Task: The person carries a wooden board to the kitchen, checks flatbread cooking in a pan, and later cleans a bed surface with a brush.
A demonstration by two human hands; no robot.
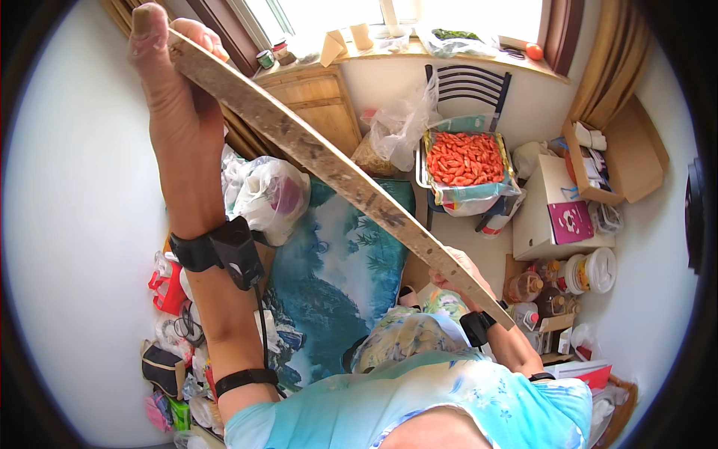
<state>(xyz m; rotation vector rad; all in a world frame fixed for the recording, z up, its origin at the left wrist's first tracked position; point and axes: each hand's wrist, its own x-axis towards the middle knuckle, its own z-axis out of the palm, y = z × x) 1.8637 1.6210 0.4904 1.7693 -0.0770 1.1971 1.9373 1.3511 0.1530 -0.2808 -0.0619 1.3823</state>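
A long, narrow wooden board (321,153), worn and stained, slants across the view from upper left to lower right. My left hand (179,112) grips its upper end, thumb on the near side and fingertips showing behind. Lower down, my right hand (470,263) holds it near the other end, with fingers partly hidden by the wood. The board is raised over a surface with a teal landscape print (336,254). Black straps with a small device circle my left forearm, and another device is on my right wrist.
A dark metal chair (467,82) bears a tray heaped with small red pieces (465,159). White plastic bags (265,198) lie at left. Right of me stand a white cabinet (535,202), an open cardboard box (632,153) and several bottles (523,286). The windowsill (419,54) holds small items.
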